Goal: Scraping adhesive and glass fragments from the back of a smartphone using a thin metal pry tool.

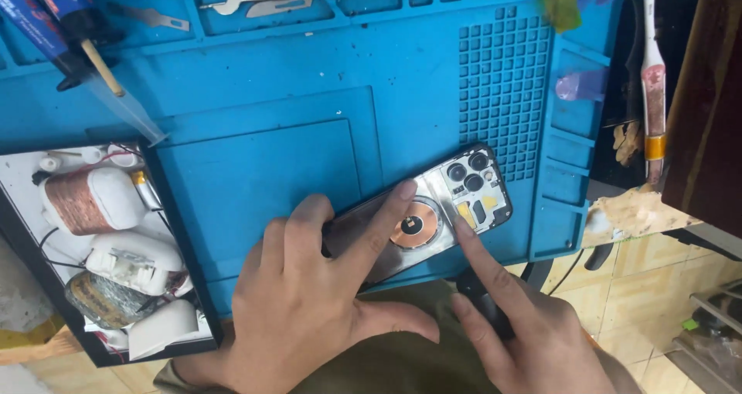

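Lower centre: a phone (433, 212) lies back-up on the blue work mat (270, 115), its rear cover already off, coil and camera block still in place. The left hand (309, 301), fingers spread, pins it down; the right hand (533, 332) touches its edge with one extended forefinger. Blue-labelled tubes (46, 15) lie upper left.
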